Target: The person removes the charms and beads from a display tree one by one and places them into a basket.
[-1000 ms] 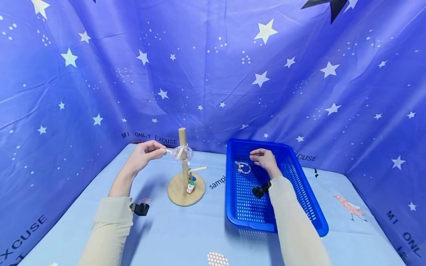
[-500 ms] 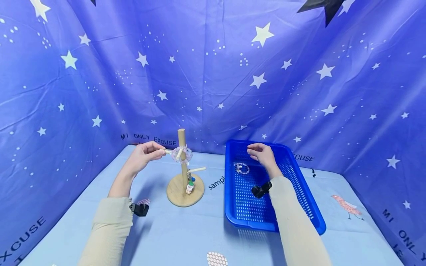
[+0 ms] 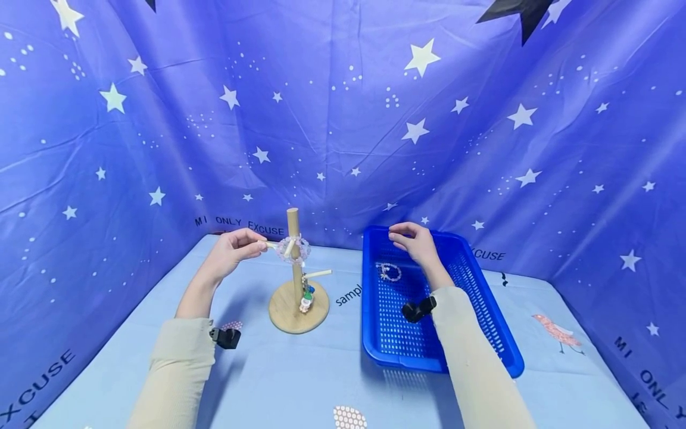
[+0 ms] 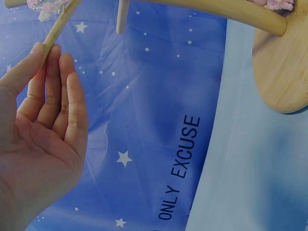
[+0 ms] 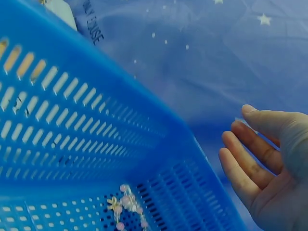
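Note:
A wooden peg stand [image 3: 293,280] rises from a round base [image 4: 281,72] on the blue cloth. A pale beaded bracelet [image 3: 293,248] hangs on its upper peg [image 4: 60,26]. My left hand [image 3: 233,249] pinches that peg's tip between thumb and forefinger; the other fingers [image 4: 72,106] lie straight. Small charms [image 3: 307,296] dangle from the lower peg. My right hand [image 3: 414,241] hovers with relaxed fingers [image 5: 245,159] above the far end of the blue basket [image 3: 370,310], holding nothing. A second beaded bracelet [image 3: 389,271] lies on the basket floor [image 5: 57,192], below and left of that hand.
Star-printed blue fabric walls stand close on the left, back and right. The table cloth is light blue with printed words and a bird drawing [image 3: 560,333] at the right. The basket's floor nearer to me holds nothing visible.
My right hand has lifted away from the bracelet in the basket and moved up and back toward the far rim. The left hand stays at the peg tip.

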Action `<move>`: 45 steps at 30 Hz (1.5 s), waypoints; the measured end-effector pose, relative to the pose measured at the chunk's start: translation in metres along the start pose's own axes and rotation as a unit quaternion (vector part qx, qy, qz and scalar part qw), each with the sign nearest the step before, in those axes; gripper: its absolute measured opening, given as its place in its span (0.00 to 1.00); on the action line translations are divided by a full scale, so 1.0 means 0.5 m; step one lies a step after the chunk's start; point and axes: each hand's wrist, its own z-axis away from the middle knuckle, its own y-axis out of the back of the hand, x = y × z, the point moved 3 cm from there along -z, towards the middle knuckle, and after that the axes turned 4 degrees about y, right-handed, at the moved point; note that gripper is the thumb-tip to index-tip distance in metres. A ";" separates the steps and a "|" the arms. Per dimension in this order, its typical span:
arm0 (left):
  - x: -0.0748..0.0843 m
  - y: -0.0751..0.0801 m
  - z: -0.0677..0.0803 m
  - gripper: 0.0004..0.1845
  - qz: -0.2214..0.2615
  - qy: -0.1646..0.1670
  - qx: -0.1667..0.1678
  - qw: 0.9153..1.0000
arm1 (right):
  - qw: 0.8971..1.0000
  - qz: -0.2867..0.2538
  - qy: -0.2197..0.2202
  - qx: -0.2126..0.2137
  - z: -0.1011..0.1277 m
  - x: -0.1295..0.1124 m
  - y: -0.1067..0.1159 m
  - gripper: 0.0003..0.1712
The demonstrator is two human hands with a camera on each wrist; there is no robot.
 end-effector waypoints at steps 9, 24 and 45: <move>0.000 0.001 -0.001 0.04 0.002 0.005 0.004 1.000 | 0.999 -0.005 0.032 -0.001 0.006 -0.035 -0.031 0.19; -0.001 0.002 0.000 0.03 0.003 0.009 0.001 1.000 | 0.998 -0.019 0.060 -0.031 0.050 -0.098 -0.093 0.16; -0.002 0.000 -0.001 0.03 0.005 0.011 0.002 1.000 | 0.992 0.007 0.113 -0.055 0.103 -0.146 -0.161 0.10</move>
